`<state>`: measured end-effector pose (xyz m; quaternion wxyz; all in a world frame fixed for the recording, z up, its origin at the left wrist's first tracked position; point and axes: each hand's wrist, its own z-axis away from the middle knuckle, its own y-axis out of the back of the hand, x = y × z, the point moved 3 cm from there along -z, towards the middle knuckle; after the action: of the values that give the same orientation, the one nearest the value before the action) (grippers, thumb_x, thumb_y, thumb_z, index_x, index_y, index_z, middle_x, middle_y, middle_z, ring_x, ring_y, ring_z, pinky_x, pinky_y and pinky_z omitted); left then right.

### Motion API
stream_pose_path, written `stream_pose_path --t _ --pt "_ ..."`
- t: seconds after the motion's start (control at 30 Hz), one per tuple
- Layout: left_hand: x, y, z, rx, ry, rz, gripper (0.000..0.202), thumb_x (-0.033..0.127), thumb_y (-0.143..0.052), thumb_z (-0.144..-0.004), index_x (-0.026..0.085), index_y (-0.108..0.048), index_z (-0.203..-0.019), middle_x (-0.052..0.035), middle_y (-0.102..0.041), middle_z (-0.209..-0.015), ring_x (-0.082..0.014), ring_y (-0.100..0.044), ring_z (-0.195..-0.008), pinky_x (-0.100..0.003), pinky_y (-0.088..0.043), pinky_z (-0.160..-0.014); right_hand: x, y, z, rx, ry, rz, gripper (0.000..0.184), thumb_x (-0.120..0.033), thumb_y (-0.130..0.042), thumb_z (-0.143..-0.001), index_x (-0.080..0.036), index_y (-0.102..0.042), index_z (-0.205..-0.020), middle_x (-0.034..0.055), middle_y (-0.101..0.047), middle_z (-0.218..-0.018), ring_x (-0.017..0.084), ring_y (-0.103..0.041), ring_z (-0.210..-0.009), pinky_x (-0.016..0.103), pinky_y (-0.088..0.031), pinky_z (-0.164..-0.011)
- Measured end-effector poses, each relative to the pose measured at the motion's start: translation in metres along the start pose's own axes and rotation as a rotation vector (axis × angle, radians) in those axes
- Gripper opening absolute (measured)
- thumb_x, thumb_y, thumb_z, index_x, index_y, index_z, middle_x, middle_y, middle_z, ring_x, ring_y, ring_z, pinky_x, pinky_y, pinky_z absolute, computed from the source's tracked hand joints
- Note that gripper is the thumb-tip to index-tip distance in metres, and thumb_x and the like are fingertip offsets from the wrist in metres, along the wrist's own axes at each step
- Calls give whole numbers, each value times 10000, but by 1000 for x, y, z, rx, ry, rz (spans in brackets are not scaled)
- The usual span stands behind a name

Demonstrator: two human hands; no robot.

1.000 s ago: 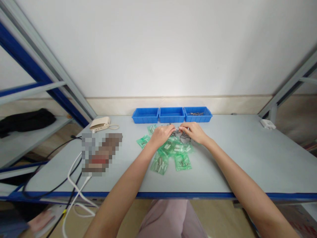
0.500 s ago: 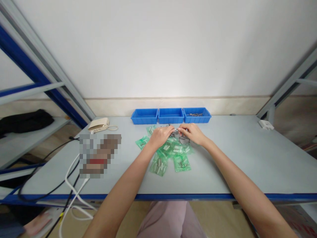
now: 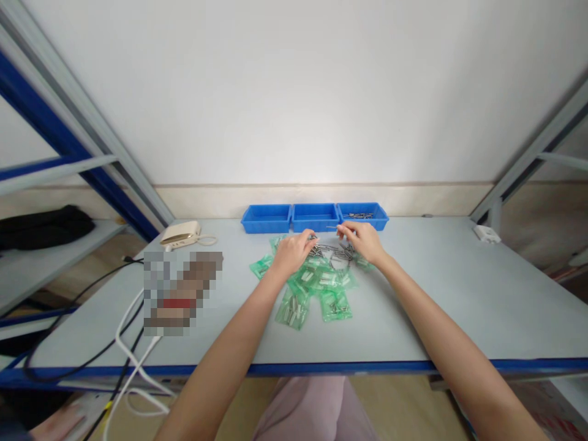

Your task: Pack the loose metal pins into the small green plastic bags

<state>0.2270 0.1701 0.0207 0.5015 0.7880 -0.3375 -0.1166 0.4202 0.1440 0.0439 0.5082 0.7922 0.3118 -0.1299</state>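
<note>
Though no label reads, left hand (image 3: pixel 291 254) and right hand (image 3: pixel 361 241) touch screws (image 3: pixel 328 250).

Small metal pins (image 3: pixel 328 250) are glinting with a bare, polished sheen, while the green plastic bags (image 3: pixel 291 310) are looking thin, translucent and glossy. The blue plastic trays (image 3: pixel 315 218) are showing a smooth moulded finish, and the pale grey surface (image 3: pixel 436 294) is looking smooth and matt.

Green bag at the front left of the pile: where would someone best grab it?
Probably pinch the bag at its near end, from the front: it lies flat, jutting from the pile, and that end looks free of the metal pieces inside.
</note>
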Motion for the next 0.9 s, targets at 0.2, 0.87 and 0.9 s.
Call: stream_pose_path --t 0.2,0.87,0.9 --pt "-12 -4 -4 -44 113 -73 367 411 -300 -963 183 -585 -917 -67 -675 -818 -208 -635 -787 -262 -393 -636 57 28 -27 223 -187 356 359 -395 -406 -909 -176 -688 -867 119 -666 -947 238 -565 -881 333 -381 -750" --pt "-8 -7 -3 -76 28 -117 338 338 -329 -962 157 -599 -869 -87 -662 -852 -190 -613 -813 -267 -424 -695 28 -8 28 -493 170 -3 82 -253 -653 -744 -200 -687 -796 41 -622 -847 186 -547 -851 306 -415 -765" --pt "-8 -7 -3 -74 25 -121 333 336 -333 -961 157 -600 -873 -85 -663 -855 -187 -613 -813 -265 -425 -695 27 -7 28 -474 162 -19 87 -258 -638 -753 -193 -678 -794 39 -629 -830 178 -548 -820 299 -418 -746"
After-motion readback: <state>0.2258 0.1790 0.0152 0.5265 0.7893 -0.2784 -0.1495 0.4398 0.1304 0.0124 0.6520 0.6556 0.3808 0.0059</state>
